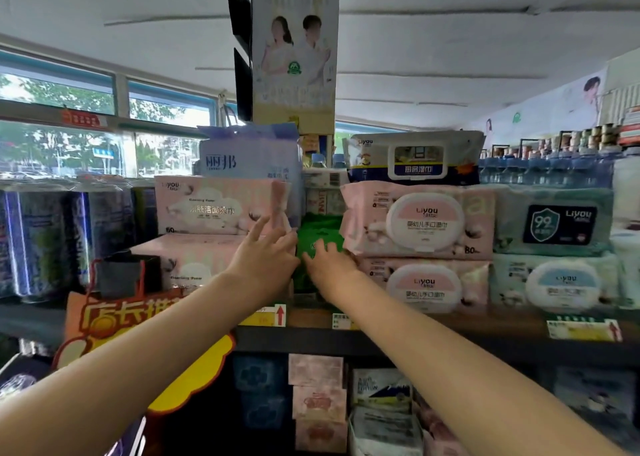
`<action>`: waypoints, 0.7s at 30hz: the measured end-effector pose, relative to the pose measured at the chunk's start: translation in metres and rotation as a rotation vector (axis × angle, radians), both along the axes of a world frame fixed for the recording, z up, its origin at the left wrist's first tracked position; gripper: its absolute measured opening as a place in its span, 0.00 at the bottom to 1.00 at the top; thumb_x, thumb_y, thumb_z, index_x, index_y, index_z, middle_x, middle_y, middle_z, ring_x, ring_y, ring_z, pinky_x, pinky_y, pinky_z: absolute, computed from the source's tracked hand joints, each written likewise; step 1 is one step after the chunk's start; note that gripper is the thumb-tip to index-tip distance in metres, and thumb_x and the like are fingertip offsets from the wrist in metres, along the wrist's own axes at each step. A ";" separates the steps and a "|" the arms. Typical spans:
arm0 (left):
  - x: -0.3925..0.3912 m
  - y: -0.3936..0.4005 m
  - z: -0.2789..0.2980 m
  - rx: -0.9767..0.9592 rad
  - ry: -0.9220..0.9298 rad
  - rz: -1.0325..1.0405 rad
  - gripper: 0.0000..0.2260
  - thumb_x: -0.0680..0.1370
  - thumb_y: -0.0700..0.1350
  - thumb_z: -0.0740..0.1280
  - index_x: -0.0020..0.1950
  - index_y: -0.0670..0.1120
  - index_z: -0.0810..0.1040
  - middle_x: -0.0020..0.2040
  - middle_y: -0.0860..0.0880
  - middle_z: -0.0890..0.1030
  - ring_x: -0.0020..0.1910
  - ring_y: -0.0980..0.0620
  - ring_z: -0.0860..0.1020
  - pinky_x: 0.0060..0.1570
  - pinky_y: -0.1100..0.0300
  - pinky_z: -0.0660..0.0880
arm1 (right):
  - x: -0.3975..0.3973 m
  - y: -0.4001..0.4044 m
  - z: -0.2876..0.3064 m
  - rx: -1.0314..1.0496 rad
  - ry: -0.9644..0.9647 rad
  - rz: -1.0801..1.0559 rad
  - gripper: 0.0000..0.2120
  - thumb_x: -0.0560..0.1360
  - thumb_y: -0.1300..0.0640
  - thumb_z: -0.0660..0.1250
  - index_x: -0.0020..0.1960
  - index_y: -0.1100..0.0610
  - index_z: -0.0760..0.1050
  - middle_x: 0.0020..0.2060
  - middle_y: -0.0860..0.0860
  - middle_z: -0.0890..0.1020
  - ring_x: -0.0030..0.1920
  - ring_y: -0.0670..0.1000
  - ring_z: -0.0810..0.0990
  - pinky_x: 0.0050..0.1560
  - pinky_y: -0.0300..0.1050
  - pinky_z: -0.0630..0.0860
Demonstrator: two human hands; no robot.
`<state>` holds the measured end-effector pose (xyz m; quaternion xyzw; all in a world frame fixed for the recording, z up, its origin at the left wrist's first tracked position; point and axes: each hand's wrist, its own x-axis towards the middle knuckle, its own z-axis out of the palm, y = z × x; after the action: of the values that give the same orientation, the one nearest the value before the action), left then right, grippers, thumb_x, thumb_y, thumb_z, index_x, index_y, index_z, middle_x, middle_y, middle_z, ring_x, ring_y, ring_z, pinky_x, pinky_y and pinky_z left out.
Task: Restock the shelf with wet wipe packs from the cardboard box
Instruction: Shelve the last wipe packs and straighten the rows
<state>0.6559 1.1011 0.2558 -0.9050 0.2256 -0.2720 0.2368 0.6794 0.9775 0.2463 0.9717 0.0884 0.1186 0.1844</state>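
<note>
A green wet wipe pack [320, 233] stands in the narrow gap between pink tissue packs [221, 206] on the left and pink wet wipe packs [415, 223] on the right, on the top shelf [450, 327]. My left hand [266, 254] presses against the pack's left side with its fingers spread. Resting on the pack's front and right side is my right hand [329, 261], fingers curled over it. Both arms reach up from below. The cardboard box is not in view.
Teal wipe packs [554, 220] sit further right, and a kitchen wipe pack [415, 159] lies on top. Dark cans [52, 233] stand left. An orange promo sign [114, 320] hangs from the shelf edge. Lower shelves hold more packs [317, 403].
</note>
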 end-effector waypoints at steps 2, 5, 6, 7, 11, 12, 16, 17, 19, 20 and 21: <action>0.006 0.000 0.000 -0.004 0.013 0.002 0.18 0.81 0.48 0.55 0.71 0.52 0.65 0.77 0.48 0.54 0.76 0.47 0.53 0.73 0.41 0.42 | 0.006 0.001 -0.001 0.012 -0.012 -0.024 0.28 0.78 0.62 0.56 0.75 0.60 0.50 0.72 0.68 0.52 0.71 0.67 0.57 0.68 0.57 0.62; 0.012 -0.004 0.002 -0.022 0.063 -0.009 0.17 0.80 0.49 0.54 0.69 0.54 0.68 0.76 0.49 0.57 0.76 0.49 0.56 0.73 0.41 0.44 | 0.012 0.004 -0.003 0.036 -0.038 -0.086 0.30 0.79 0.60 0.55 0.76 0.62 0.44 0.73 0.70 0.47 0.72 0.69 0.53 0.71 0.59 0.57; 0.014 -0.005 0.005 -0.054 0.099 -0.014 0.17 0.80 0.49 0.54 0.67 0.54 0.70 0.75 0.50 0.61 0.74 0.50 0.60 0.73 0.42 0.46 | 0.015 0.006 -0.003 0.057 -0.037 -0.104 0.30 0.80 0.59 0.55 0.76 0.62 0.43 0.73 0.70 0.47 0.73 0.69 0.52 0.71 0.60 0.56; 0.017 -0.006 0.009 -0.112 0.132 -0.027 0.16 0.80 0.49 0.53 0.65 0.54 0.73 0.72 0.50 0.67 0.71 0.49 0.66 0.73 0.43 0.49 | 0.019 0.007 -0.004 0.074 -0.030 -0.122 0.30 0.80 0.58 0.54 0.76 0.63 0.42 0.73 0.69 0.46 0.73 0.69 0.51 0.71 0.60 0.55; 0.039 -0.007 0.040 -0.408 0.161 -0.136 0.15 0.79 0.42 0.56 0.61 0.47 0.77 0.60 0.47 0.79 0.58 0.48 0.78 0.67 0.50 0.67 | 0.026 0.014 0.004 0.076 0.019 -0.125 0.33 0.79 0.59 0.56 0.76 0.63 0.40 0.74 0.68 0.47 0.73 0.70 0.51 0.71 0.62 0.56; 0.047 -0.010 0.047 -0.440 0.194 -0.151 0.15 0.79 0.40 0.56 0.61 0.45 0.77 0.60 0.46 0.79 0.57 0.47 0.78 0.64 0.51 0.71 | 0.024 0.015 0.006 0.075 0.027 -0.113 0.33 0.79 0.61 0.58 0.75 0.64 0.42 0.73 0.69 0.49 0.73 0.69 0.53 0.70 0.61 0.58; 0.078 -0.026 0.060 -0.351 0.296 -0.103 0.19 0.79 0.38 0.57 0.70 0.41 0.65 0.69 0.42 0.71 0.67 0.46 0.70 0.67 0.53 0.68 | 0.017 0.004 0.000 -0.086 -0.055 -0.052 0.32 0.78 0.62 0.57 0.74 0.68 0.42 0.73 0.71 0.47 0.73 0.70 0.49 0.72 0.63 0.54; 0.085 -0.030 0.058 -0.277 0.274 -0.080 0.22 0.79 0.38 0.58 0.73 0.41 0.60 0.73 0.42 0.66 0.71 0.46 0.65 0.70 0.52 0.64 | 0.016 0.000 -0.005 -0.157 -0.103 -0.041 0.32 0.79 0.60 0.55 0.74 0.68 0.40 0.73 0.71 0.45 0.73 0.71 0.46 0.72 0.64 0.51; 0.094 -0.037 0.053 -0.116 0.226 -0.045 0.30 0.78 0.38 0.61 0.76 0.41 0.51 0.77 0.43 0.56 0.76 0.45 0.55 0.74 0.51 0.57 | 0.013 -0.008 -0.009 -0.311 -0.190 0.000 0.31 0.80 0.57 0.52 0.74 0.69 0.41 0.73 0.70 0.45 0.72 0.72 0.44 0.72 0.66 0.48; 0.100 -0.039 0.051 -0.070 0.234 -0.029 0.31 0.77 0.38 0.61 0.76 0.41 0.49 0.77 0.43 0.54 0.76 0.46 0.54 0.74 0.51 0.56 | 0.012 -0.009 -0.010 -0.393 -0.212 0.024 0.30 0.81 0.56 0.52 0.74 0.69 0.43 0.73 0.70 0.46 0.72 0.73 0.44 0.72 0.66 0.48; 0.105 -0.041 0.049 -0.045 0.262 -0.014 0.31 0.78 0.38 0.61 0.77 0.42 0.49 0.77 0.43 0.55 0.76 0.46 0.56 0.74 0.50 0.58 | 0.010 -0.010 -0.010 -0.460 -0.221 0.044 0.29 0.81 0.56 0.52 0.74 0.70 0.44 0.73 0.70 0.47 0.71 0.74 0.44 0.72 0.67 0.48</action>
<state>0.7608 1.0596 0.3045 -0.9363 0.2547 -0.1580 0.1829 0.6898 0.9674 0.2360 0.8831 0.1136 0.2047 0.4065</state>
